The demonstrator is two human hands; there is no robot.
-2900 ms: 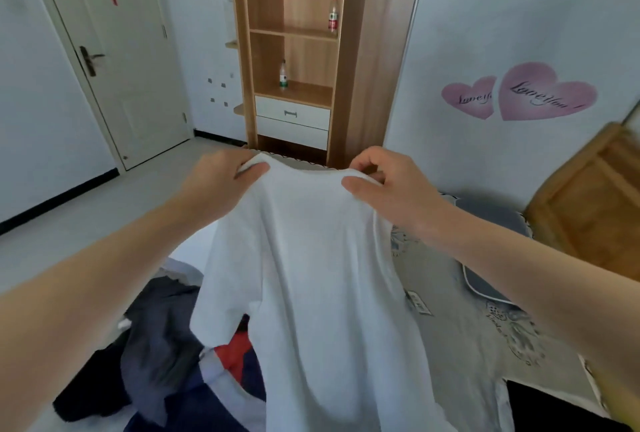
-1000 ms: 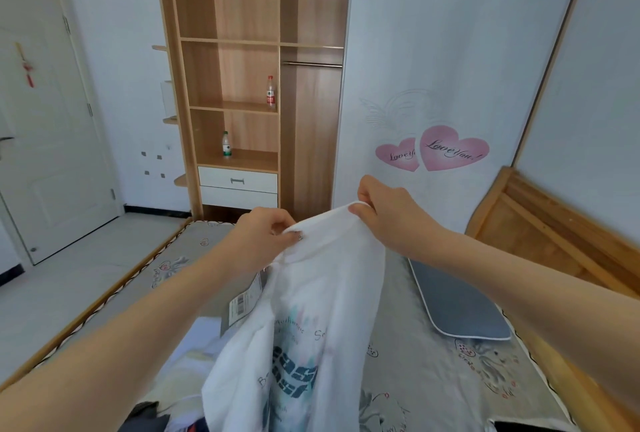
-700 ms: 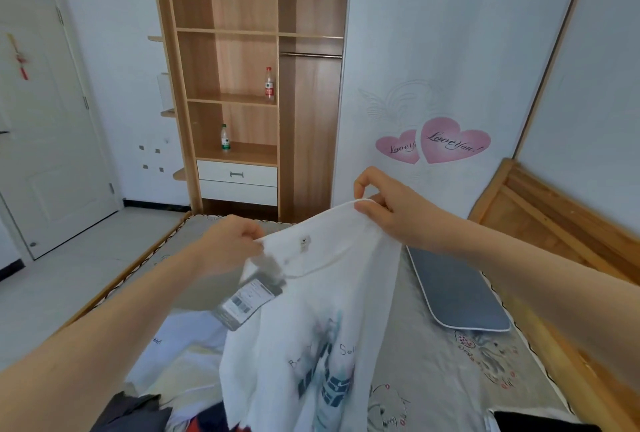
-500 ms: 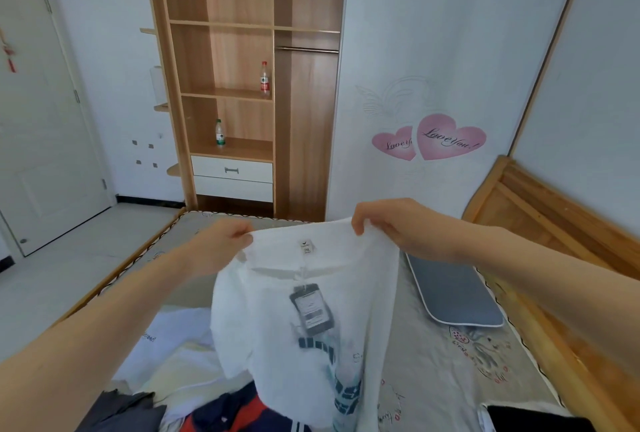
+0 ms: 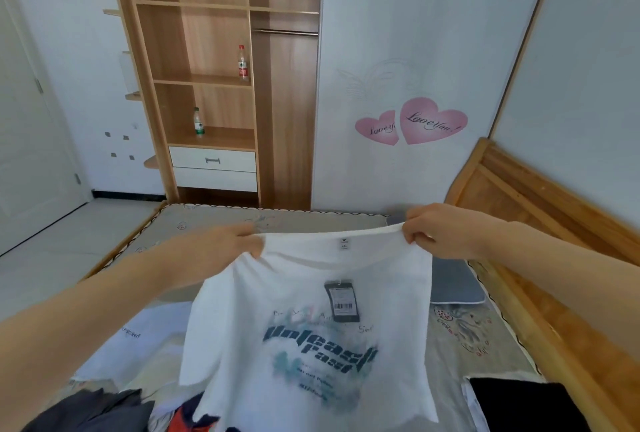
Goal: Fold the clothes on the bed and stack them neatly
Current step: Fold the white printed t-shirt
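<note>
T-shirt (image 5: 311, 327), white, held up over the bed (image 5: 485, 355) near the centre of the view, spread between both hands. Left hand (image 5: 221, 251) is clenched on the left shoulder seam; right hand (image 5: 440, 231) is clenched on the right shoulder seam, so the top edge runs taut between them. Body of the garment hangs down toward the near edge. Dark printed lettering over a teal smudge shows through the fabric, reversed. Neck label (image 5: 344, 243) sits at the middle of the top edge. Dark hang tag (image 5: 342, 300) with a barcode hangs just below the collar.

On the bed, near left: a pile of clothes (image 5: 104, 411), grey, with red and navy pieces beside it, partly hidden by the shirt. White garment (image 5: 145, 338) lies flat to the left, behind the left forearm. Black garment (image 5: 526, 404) lies at near right. Grey pillow (image 5: 453, 286) lies at far right, partly hidden by the shirt.

Far side: open wardrobe (image 5: 221, 85) holding two bottles on separate shelves, red-labelled bottle (image 5: 243, 63) above, green-labelled bottle (image 5: 198, 122) below. Two pink heart stickers (image 5: 415, 122) sit on the white panel to its right.
</note>
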